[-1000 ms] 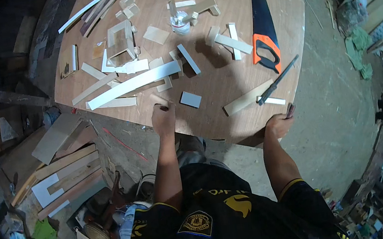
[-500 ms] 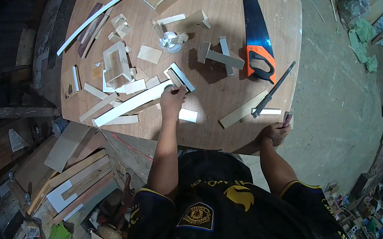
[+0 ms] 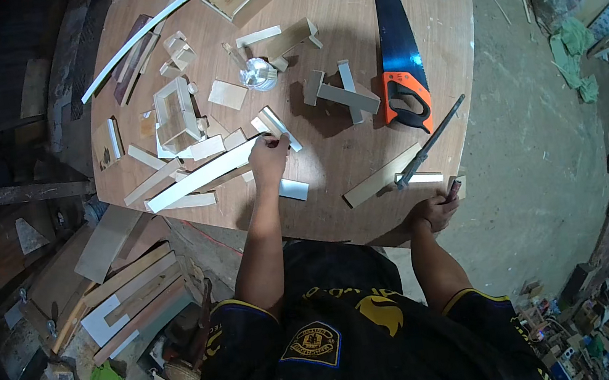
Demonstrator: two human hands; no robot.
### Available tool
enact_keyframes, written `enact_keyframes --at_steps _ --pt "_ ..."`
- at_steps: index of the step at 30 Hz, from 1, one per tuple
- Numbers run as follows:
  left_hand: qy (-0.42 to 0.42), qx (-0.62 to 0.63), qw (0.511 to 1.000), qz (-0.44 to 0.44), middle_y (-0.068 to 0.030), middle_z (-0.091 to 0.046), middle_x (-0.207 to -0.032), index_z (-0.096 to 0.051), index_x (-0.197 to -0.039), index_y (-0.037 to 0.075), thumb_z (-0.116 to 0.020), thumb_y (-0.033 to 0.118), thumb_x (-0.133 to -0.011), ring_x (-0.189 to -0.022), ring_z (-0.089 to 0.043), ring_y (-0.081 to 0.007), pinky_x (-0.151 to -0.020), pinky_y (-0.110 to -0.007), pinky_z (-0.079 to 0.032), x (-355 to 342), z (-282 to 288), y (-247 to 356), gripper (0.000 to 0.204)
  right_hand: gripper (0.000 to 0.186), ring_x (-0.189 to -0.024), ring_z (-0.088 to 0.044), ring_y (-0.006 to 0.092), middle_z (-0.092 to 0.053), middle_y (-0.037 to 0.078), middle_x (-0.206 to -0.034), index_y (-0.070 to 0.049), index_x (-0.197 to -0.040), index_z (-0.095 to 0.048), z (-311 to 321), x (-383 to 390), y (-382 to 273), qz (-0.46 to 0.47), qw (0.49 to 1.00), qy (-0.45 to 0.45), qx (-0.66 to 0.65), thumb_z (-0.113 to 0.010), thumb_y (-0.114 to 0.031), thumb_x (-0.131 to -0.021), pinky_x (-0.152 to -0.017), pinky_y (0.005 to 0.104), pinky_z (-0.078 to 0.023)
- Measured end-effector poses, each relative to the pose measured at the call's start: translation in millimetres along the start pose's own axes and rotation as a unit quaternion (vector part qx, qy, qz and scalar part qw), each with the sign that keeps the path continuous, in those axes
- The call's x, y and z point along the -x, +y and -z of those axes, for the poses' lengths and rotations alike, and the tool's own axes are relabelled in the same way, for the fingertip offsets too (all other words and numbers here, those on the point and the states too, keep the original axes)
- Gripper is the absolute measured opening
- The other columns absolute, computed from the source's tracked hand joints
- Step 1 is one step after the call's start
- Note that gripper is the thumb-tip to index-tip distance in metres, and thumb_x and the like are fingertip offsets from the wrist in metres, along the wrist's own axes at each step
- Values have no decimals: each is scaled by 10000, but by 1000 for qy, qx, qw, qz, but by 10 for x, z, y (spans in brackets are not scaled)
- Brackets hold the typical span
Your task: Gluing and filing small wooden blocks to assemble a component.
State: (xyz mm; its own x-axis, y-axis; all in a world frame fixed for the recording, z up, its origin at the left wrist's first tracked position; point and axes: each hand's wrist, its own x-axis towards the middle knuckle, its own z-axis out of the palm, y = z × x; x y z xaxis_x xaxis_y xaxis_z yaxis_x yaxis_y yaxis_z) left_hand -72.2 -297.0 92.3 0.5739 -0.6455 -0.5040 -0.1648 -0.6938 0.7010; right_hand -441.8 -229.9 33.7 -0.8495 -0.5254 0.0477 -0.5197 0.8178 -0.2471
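Observation:
My left hand [image 3: 269,158] is closed over the table with its fingers curled around the near end of a small wooden strip [image 3: 260,125]. Right beside it lies a short white-edged strip [image 3: 282,127]. The end of a long white strip [image 3: 203,176] reaches my fingers from the left. At the table's near right edge, my right hand [image 3: 434,213] is wrapped around a small dark reddish object [image 3: 454,189], mostly hidden by the fingers. Just beyond that hand are a dark slender tool [image 3: 431,144], a pale wooden strip [image 3: 383,174] and a short white piece [image 3: 424,178].
An orange-handled handsaw [image 3: 404,81] lies at the right. Joined wooden pieces [image 3: 346,94] and a shiny round container [image 3: 258,74] stand mid-table. Small wooden boxes [image 3: 177,113] and offcuts crowd the left; an open wooden tray [image 3: 260,1] sits farther back. Boards [image 3: 133,293] lean below left.
The view has shifted slightly, so the table's things sit a little farther left. The small strip at my left fingers has turned slightly. My right hand keeps its hold at the edge.

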Motion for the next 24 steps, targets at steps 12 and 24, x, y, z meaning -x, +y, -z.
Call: enact_keyframes --at_steps 12,24 --pt "34 -49 996 -60 -145 -689 -749 -618 -819 -21 -737 283 -810 -694 -681 -246 -668 -342 -518 -11 -79 -77 327 413 -1115 -555 395 -575 185 -1218 -84 -1242 -510 -37 2 26 -14 1000 -8 6 -420 -321 -915 -922 520 -421" --pt "38 16 993 -110 -90 -569 -664 -543 -762 -7 -739 212 -822 -606 -529 -166 -598 -308 -457 155 38 -288 300 327 -916 -605 462 -656 227 -983 -52 -1093 -593 141 30 -171 6 999 30 -42 -457 -291 -916 -794 546 -462"
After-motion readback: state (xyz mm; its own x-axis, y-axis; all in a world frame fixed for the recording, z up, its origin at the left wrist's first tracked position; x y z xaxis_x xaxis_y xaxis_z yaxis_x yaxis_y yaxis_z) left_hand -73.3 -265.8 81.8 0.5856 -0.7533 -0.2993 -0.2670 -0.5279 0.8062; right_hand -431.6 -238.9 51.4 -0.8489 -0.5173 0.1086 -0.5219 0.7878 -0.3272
